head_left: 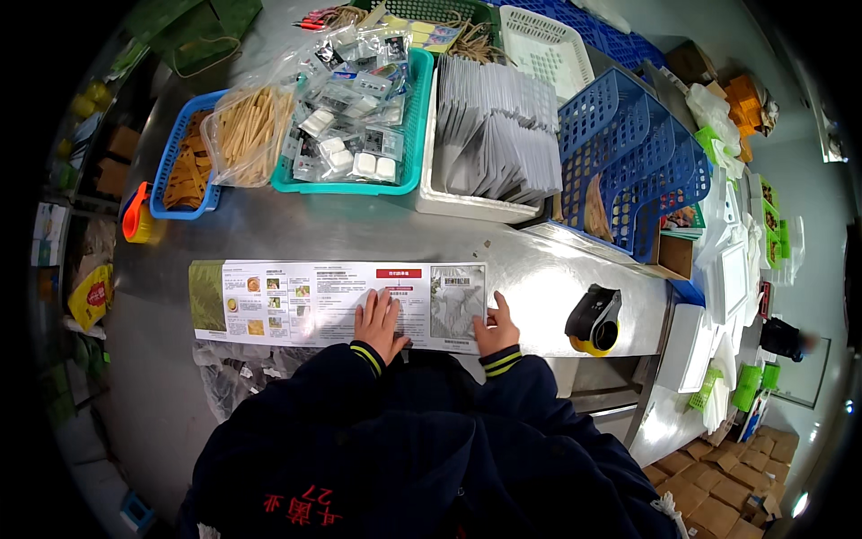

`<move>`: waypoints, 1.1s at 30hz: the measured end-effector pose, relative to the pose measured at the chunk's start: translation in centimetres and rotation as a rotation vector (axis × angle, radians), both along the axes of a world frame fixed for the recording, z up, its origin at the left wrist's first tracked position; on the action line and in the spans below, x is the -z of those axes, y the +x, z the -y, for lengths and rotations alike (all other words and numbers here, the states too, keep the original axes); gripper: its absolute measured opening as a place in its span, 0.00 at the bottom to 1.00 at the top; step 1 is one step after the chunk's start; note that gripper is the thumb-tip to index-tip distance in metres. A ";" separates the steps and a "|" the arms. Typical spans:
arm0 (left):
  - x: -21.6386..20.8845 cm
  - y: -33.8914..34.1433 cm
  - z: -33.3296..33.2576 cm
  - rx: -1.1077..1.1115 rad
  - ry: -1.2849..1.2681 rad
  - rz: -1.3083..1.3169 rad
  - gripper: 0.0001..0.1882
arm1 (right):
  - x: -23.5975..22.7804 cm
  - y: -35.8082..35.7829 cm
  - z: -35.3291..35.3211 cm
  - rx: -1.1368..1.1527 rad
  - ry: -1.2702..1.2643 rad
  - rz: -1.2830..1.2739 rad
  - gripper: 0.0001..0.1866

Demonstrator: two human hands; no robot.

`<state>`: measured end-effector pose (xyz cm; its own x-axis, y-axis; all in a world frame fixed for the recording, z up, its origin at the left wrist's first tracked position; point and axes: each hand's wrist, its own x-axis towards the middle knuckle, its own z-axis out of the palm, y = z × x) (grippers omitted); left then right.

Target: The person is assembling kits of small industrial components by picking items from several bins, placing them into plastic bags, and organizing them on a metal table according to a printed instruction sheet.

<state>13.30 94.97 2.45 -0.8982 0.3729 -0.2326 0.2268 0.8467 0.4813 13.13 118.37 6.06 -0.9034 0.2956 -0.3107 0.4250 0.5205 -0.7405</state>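
Note:
A long unfolded printed leaflet (337,305) lies flat on the metal table in front of me, with a green panel at its left end. At its right end is a flat silvery-grey rectangular packet (456,305) with a pale border. My left hand (381,325) rests palm down on the leaflet's lower middle, fingers stretched out. Beside the packet's lower right edge lies my right hand (496,331), its thumb touching that edge and its index finger extended apart. Whether the packet is loose on the leaflet, I cannot tell.
Behind stand a white box (485,208) of upright grey packets, a teal basket (350,188) of small plastic packets, a bag of wooden sticks (251,130) and blue racks (628,171). A black-and-yellow tape dispenser (594,322) sits right. Clear plastic bags (238,373) lie near left.

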 end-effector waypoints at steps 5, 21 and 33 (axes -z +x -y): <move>-3.7 -5.1 0.2 -0.070 0.293 -0.245 0.41 | -2.4 -1.4 -1.0 -0.033 -0.380 -0.080 0.10; -6.8 -6.5 -5.2 -0.375 1.019 0.720 0.33 | -5.0 -0.8 3.6 -0.215 -0.523 -0.185 0.25; -5.0 -5.9 -4.6 -0.457 1.215 0.944 0.15 | -4.1 -1.0 2.4 -0.154 -0.329 -0.178 0.30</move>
<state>7.40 99.60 7.46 -0.6944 0.4949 -0.5224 -0.6798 -0.2131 0.7018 12.18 115.94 10.19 -0.9777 0.0631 -0.2005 0.2102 0.2908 -0.9334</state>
